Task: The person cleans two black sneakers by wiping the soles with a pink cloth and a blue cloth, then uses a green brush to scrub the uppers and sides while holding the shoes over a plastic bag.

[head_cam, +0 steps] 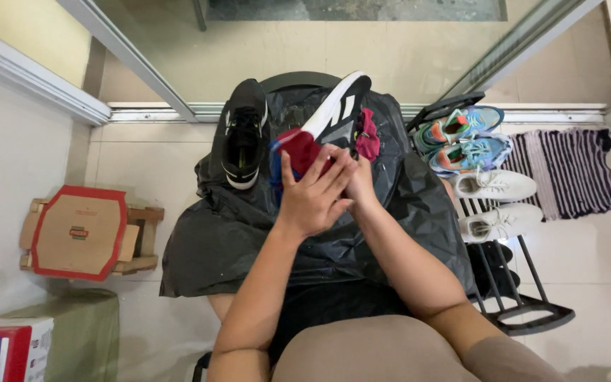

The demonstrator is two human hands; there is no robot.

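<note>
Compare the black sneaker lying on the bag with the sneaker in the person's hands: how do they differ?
The black sneaker lies sole-down on the black plastic bag, untouched; the held sneaker is tilted, white sole showing. The left hand presses a red-and-blue cloth against it; the right hand steadies it. Both are black and white.

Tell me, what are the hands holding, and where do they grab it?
The left hand presses a red cloth against the black-and-white shoe. The right hand, mostly hidden, seems to hold the shoe from underneath.

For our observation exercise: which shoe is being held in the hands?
The black sneaker with white sole, tilted up; the other black shoe lies flat on the plastic.
</note>
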